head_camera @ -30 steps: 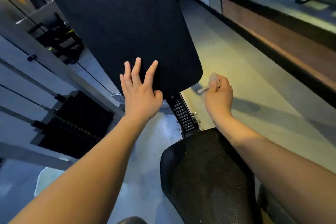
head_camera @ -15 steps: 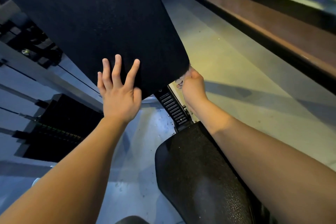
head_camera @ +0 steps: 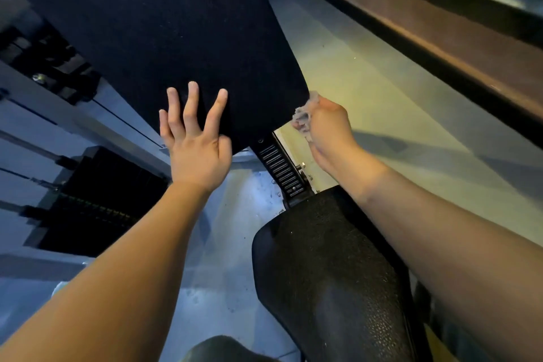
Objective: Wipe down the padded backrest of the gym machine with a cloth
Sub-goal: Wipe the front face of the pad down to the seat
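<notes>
Backrest [head_camera: 164, 32] long axis 11-to-5 o'clock, narrow end at 5 | left hand [head_camera: 197, 144] spread flat on it | right hand [head_camera: 329, 126] clenched round cloth [head_camera: 304, 114] (crumpled) touching backrest's edge | seat [head_camera: 329, 267] at 6 o'clock, weights [head_camera: 97, 203] at 8

Nothing readable here, honestly. No brand, label, number or sign shows on the big black padded backrest [head_camera: 164, 26] up at 12 o'clock, or on the black textured vinyl seat pad [head_camera: 332, 273] down at 5 o'clock.
</notes>
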